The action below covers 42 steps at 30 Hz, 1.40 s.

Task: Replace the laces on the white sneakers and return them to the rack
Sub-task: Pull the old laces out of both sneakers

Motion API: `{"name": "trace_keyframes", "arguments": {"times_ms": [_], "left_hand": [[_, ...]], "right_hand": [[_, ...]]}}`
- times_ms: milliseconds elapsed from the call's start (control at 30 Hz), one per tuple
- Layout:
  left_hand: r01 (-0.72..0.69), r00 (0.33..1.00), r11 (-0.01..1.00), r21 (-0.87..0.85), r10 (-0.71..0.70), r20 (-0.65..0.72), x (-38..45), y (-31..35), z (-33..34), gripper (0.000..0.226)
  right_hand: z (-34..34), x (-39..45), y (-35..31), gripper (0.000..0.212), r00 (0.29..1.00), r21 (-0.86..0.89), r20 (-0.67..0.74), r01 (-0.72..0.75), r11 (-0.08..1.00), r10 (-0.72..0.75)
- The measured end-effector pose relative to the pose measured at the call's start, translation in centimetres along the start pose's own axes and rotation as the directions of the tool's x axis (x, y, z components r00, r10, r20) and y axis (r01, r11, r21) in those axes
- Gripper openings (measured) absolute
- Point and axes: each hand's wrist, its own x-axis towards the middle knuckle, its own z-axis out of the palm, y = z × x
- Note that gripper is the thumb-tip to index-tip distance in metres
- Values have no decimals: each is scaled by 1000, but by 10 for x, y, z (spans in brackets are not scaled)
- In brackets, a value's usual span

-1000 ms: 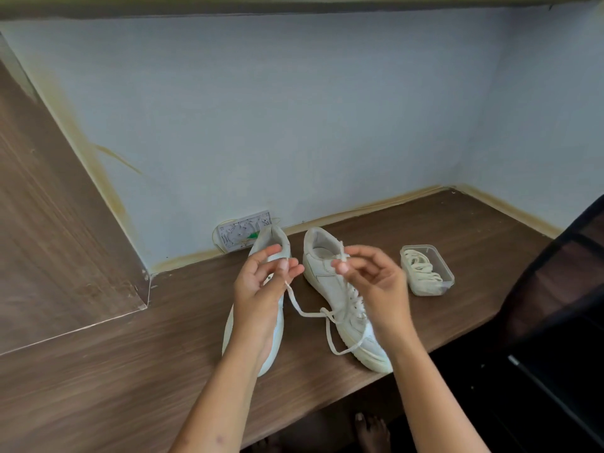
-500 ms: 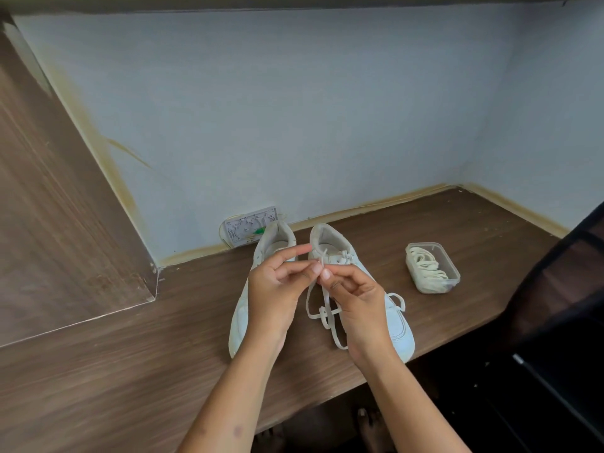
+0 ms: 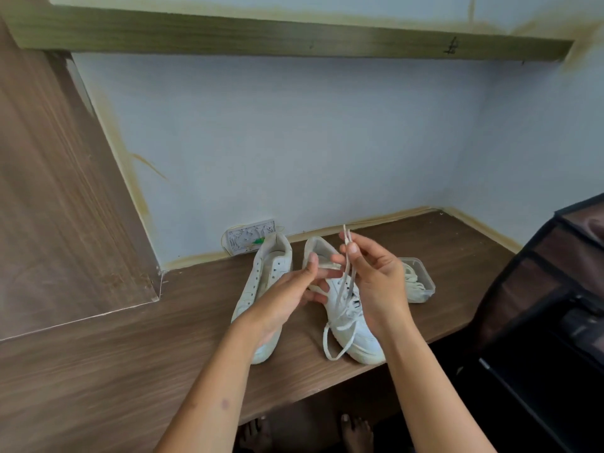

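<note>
Two white sneakers stand side by side on the wooden desk (image 3: 98,371), toes toward me. The left sneaker (image 3: 264,282) has bare eyelets with no lace. The right sneaker (image 3: 353,325) carries a white lace (image 3: 340,338) that loops loose over its toe. My right hand (image 3: 376,282) pinches both lace ends together and lifts them above the shoe. My left hand (image 3: 287,299) hovers beside it with fingers stretched toward the lace strands, holding nothing that I can see.
A clear plastic box (image 3: 420,282) holding white laces sits on the desk right of the shoes. A wall socket (image 3: 251,237) is behind the left sneaker. A dark rack (image 3: 555,322) stands at the right. My bare feet show below the desk edge.
My right hand gathered both lace ends and raised them above the shoe. My left hand let go of its strand and opened. The camera tilted up, showing the shelf above.
</note>
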Motion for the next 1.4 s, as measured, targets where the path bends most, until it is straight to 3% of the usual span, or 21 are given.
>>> {"name": "trace_keyframes", "arguments": {"times_ms": [100,167,233,367,433,533,633,767,833,933,1000,1133,1200,1333,1400], "left_hand": [[38,996,998,54,-42,80,-4,2,11,84],[13,985,999,34,-19,172,-10,12,21,77],[-29,984,999,-32,35,172,-13,22,23,64],[-60,998,989,-134,62,11,-21,25,9,45],[-84,990,989,-122,69,-122,-23,21,-2,42],[-172,958,951,-257,101,-269,-26,22,-12,34],[-244,941,903,-352,133,-311,-26,21,-12,29],[-293,930,900,-324,189,-315,-27,17,-7,23],[-304,927,914,-267,220,-304,-27,19,-5,23],[-314,918,945,-96,276,-285,-25,20,-1,26],[-298,927,955,2,289,-240,-23,21,2,24],[-338,918,934,116,354,-177,-22,14,1,25],[-364,894,921,142,388,-223,-21,11,-1,22],[-352,829,923,157,385,-406,-13,7,-5,10],[-316,859,946,76,320,-400,-14,10,-3,19]], "right_hand": [[4,-1,-21,16,999,21,36,-26,999,25],[7,-2,-31,15,999,-11,29,-28,1000,29],[8,1,-36,14,1000,-2,6,7,1000,-7],[-2,9,-49,15,986,130,-161,51,990,-30],[-17,13,-56,18,953,124,-299,85,989,-45],[-38,13,-57,18,905,97,-425,83,992,-34],[-47,4,-45,18,896,66,-445,27,997,5],[-54,-6,-16,18,899,-179,-435,-142,973,51],[-54,-8,-4,19,911,-331,-408,-210,920,61],[-41,-16,0,39,965,-497,-257,-173,850,46],[-26,-21,-6,40,994,-479,-49,-107,871,95],[2,-24,-14,24,932,-352,326,-33,935,156],[11,-20,-13,16,930,-412,357,72,908,88],[17,-8,-11,10,949,-620,315,207,757,-1],[21,-5,-16,12,942,-637,334,244,731,-23]]}}
